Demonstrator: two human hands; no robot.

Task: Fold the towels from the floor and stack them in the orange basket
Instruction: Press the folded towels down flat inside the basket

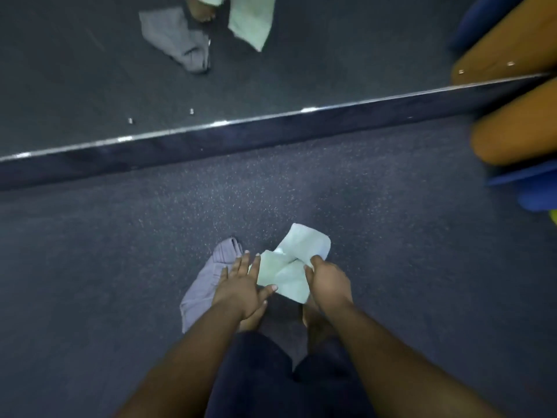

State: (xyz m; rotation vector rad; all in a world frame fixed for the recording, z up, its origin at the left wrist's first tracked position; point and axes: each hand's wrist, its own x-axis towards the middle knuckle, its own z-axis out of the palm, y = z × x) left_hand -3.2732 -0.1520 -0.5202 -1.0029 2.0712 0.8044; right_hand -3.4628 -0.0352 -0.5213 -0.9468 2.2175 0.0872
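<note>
Pale green towel point(289, 271) is pinched at its right edge by the curled fingers point(312, 263) of the right hand point(327, 280). The left hand point(241, 285), fingers spread and straight, touches the towel's left edge. A grey towel point(208, 282) lies on the floor point(391, 236) just left of it. A mirror point(301, 70) stands beyond it.

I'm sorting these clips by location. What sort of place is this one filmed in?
Probably a gym or exercise studio. The floor is dark speckled rubber-like matting, a floor-level wall mirror reflects the towels, and orange and blue padded shapes sit at the right edge.
</note>
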